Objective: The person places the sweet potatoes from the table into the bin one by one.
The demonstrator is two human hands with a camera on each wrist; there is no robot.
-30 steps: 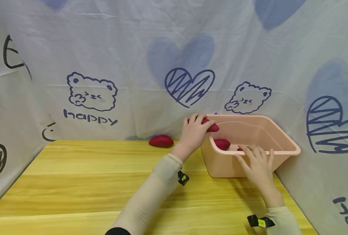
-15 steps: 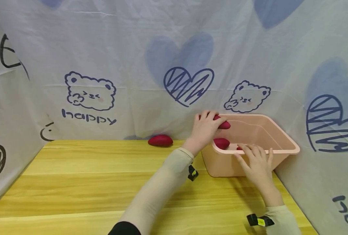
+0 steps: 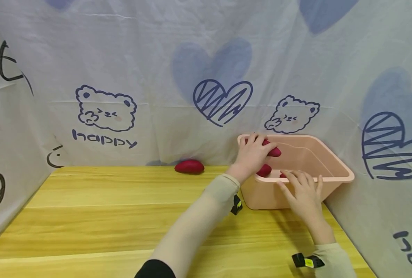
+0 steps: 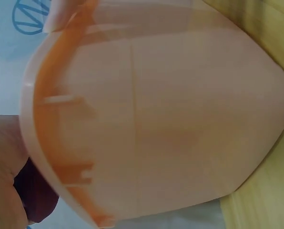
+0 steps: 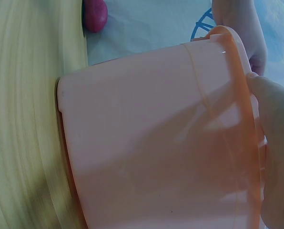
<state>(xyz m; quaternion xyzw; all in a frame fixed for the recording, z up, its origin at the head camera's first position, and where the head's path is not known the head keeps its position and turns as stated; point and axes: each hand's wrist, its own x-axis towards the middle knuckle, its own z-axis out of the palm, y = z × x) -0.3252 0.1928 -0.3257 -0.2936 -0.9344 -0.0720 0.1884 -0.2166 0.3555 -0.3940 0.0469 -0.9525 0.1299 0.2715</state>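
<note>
My left hand (image 3: 251, 157) grips a dark red sweet potato (image 3: 275, 151) above the left end of a pink plastic bin (image 3: 268, 197). In the left wrist view, part of that sweet potato (image 4: 37, 193) shows beyond the bin's rim. My right hand (image 3: 304, 199) holds the bin's near rim, fingers over the inside and thumb at the outer side; in the right wrist view the fingertips are hidden behind the rim. Inside the bin lie a sweet potato (image 3: 264, 171) and a small visible bit of another red one (image 3: 282, 175), mostly hidden by the right hand.
Another sweet potato (image 3: 189, 166) lies at the table's back edge, left of the bin. The wood-grain table (image 3: 105, 216) stretches leftward. A printed cloth (image 3: 164, 116) hangs behind and along both sides, close to the bin's back and right end.
My left hand has moved right with its sweet potato, from the bin's left rim to over the opening. My right hand has stayed on the near rim.
</note>
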